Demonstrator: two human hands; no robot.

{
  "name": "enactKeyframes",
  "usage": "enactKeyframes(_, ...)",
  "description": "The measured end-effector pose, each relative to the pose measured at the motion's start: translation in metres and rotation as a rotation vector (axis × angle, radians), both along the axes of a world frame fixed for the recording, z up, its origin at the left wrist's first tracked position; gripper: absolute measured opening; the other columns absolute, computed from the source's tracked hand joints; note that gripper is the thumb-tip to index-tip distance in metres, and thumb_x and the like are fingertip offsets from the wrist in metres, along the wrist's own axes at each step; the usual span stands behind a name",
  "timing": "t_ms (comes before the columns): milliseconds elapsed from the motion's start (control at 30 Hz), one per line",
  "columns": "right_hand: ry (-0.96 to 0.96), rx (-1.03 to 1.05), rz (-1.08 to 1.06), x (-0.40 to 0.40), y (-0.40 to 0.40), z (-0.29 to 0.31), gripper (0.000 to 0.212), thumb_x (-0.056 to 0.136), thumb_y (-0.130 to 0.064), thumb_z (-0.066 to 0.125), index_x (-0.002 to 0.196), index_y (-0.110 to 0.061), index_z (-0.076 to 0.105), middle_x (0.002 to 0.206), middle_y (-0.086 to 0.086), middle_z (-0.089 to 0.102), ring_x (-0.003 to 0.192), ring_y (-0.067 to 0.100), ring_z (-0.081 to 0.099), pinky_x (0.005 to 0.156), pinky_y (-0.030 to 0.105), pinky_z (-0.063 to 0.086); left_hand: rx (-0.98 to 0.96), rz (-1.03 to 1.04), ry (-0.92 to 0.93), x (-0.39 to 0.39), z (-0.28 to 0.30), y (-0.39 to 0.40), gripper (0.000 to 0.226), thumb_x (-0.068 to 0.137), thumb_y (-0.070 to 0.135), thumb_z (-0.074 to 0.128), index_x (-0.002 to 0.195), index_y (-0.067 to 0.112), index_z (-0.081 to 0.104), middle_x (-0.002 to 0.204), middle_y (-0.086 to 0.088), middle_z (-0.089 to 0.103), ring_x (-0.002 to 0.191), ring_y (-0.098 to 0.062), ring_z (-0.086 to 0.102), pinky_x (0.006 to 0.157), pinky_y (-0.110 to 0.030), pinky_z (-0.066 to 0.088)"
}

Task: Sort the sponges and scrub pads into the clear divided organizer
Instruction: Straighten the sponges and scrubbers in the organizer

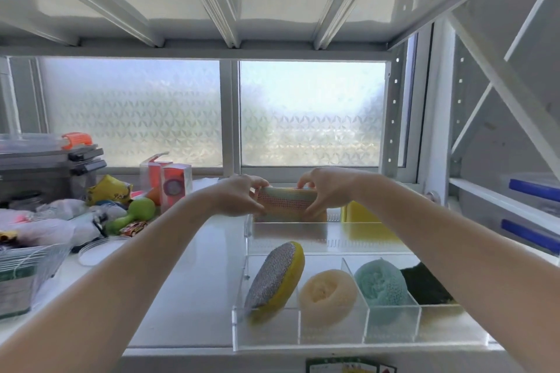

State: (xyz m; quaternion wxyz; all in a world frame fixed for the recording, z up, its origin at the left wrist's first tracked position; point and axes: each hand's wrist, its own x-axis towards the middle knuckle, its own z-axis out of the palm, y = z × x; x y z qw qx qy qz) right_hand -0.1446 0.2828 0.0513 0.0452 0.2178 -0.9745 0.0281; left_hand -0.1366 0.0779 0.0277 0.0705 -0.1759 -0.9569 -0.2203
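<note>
The clear divided organizer (pixel 333 342) sits on the white shelf at the right. Its near row holds a yellow sponge with a silver mesh face (pixel 274 278), a cream round scrubber (pixel 328 297), a teal round scrubber (pixel 382 286) and a dark green scrub pad (pixel 427 285). A yellow sponge (pixel 362 215) stands at the far right of the back row. My left hand (pixel 242 195) and my right hand (pixel 325 189) hold a pink-netted multicolour sponge (pixel 286 203) by its two ends, upright over the organizer's far left compartment.
Clutter fills the left of the shelf: a green toy dumbbell (pixel 133 215), plastic bags (pixel 45 221), pink boxes (pixel 169 182), a wire basket (pixel 27 269) and stacked grey cases (pixel 45 169). A frosted window lies behind. Shelf beams hang overhead. Blue-handled bins (pixel 533 209) sit at the right.
</note>
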Motion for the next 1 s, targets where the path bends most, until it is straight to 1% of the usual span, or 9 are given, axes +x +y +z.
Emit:
enactKeyframes(67,0.010,-0.019,0.019,0.0011,-0.0026,-0.0007,0.070,0.073,-0.045,0.076,0.134,-0.026,0.048,0.135,0.003,0.054,0.115,0.023,0.053,0.099,0.038,0.044,-0.003,0.019,0.011,0.0008,-0.0004,0.0000,0.066,0.078,0.028,0.070,0.138,0.026,0.045,0.130,-0.004,0.058,0.114,-0.019,0.056,0.101,-0.031,0.044)
enactKeyframes(133,0.010,-0.037,0.036,0.0023,-0.0052,-0.0013,0.070,0.074,-0.043,0.076,0.135,-0.028,0.047,0.134,0.003,0.054,0.114,0.022,0.054,0.098,0.037,0.045,-0.013,0.031,0.031,0.0012,-0.0015,0.0004,0.064,0.077,0.027,0.070,0.136,0.029,0.046,0.130,-0.006,0.057,0.113,-0.021,0.055,0.099,-0.032,0.045)
enactKeyframes(333,-0.016,-0.041,0.051,0.0063,-0.0050,-0.0004,0.073,0.075,-0.039,0.076,0.140,-0.028,0.043,0.136,0.004,0.054,0.114,0.022,0.054,0.099,0.035,0.045,0.041,0.003,0.023,0.0039,-0.0048,0.0019,0.062,0.077,0.017,0.072,0.134,0.022,0.048,0.126,-0.007,0.057,0.112,-0.020,0.055,0.091,-0.025,0.044)
enactKeyframes(433,-0.039,-0.004,0.049,0.0079,-0.0021,-0.0010,0.077,0.075,-0.035,0.076,0.142,-0.027,0.039,0.134,0.004,0.055,0.112,0.021,0.056,0.100,0.036,0.045,0.042,0.012,0.016,0.0031,-0.0046,0.0008,0.062,0.075,0.017,0.074,0.132,0.021,0.048,0.127,-0.006,0.057,0.114,-0.020,0.055,0.095,-0.026,0.044)
enactKeyframes(500,-0.036,0.009,0.043,0.0080,-0.0011,-0.0020,0.078,0.075,-0.034,0.077,0.142,-0.027,0.039,0.131,0.003,0.057,0.110,0.020,0.056,0.099,0.036,0.046,0.036,0.018,0.009,0.0025,-0.0044,0.0003,0.062,0.073,0.018,0.075,0.129,0.020,0.048,0.127,-0.006,0.057,0.115,-0.020,0.054,0.099,-0.029,0.044)
enactKeyframes(667,-0.012,0.026,0.047,0.0087,-0.0012,-0.0013,0.077,0.076,-0.035,0.075,0.142,-0.024,0.038,0.133,0.002,0.055,0.113,0.020,0.054,0.100,0.035,0.044,0.020,0.041,-0.015,0.0008,-0.0031,0.0010,0.064,0.070,0.020,0.076,0.126,0.017,0.047,0.128,-0.009,0.055,0.117,-0.021,0.053,0.102,-0.036,0.045)
enactKeyframes(767,0.001,0.022,0.050,0.0090,-0.0010,-0.0020,0.074,0.077,-0.035,0.074,0.141,-0.022,0.040,0.131,0.002,0.056,0.111,0.020,0.055,0.098,0.033,0.045,0.031,0.015,-0.034,0.0014,-0.0028,0.0038,0.070,0.073,0.017,0.076,0.133,0.013,0.040,0.133,-0.008,0.052,0.118,-0.021,0.052,0.102,-0.032,0.045)
enactKeyframes(867,-0.005,0.003,0.056,0.0095,-0.0009,-0.0031,0.072,0.077,-0.034,0.075,0.140,-0.020,0.042,0.130,0.003,0.057,0.110,0.020,0.056,0.098,0.033,0.046,0.012,0.013,-0.018,0.0012,-0.0048,0.0054,0.077,0.074,0.017,0.074,0.140,0.014,0.035,0.137,-0.007,0.049,0.119,-0.021,0.051,0.103,-0.028,0.042)
enactKeyframes(1000,-0.030,-0.034,0.059,0.0100,0.0013,-0.0004,0.077,0.075,-0.036,0.077,0.141,-0.018,0.041,0.135,0.002,0.056,0.115,0.020,0.055,0.102,0.034,0.043,0.000,0.022,-0.015,-0.0007,-0.0050,0.0040,0.074,0.073,0.018,0.074,0.139,0.017,0.040,0.133,-0.007,0.051,0.117,-0.021,0.051,0.104,-0.033,0.043)
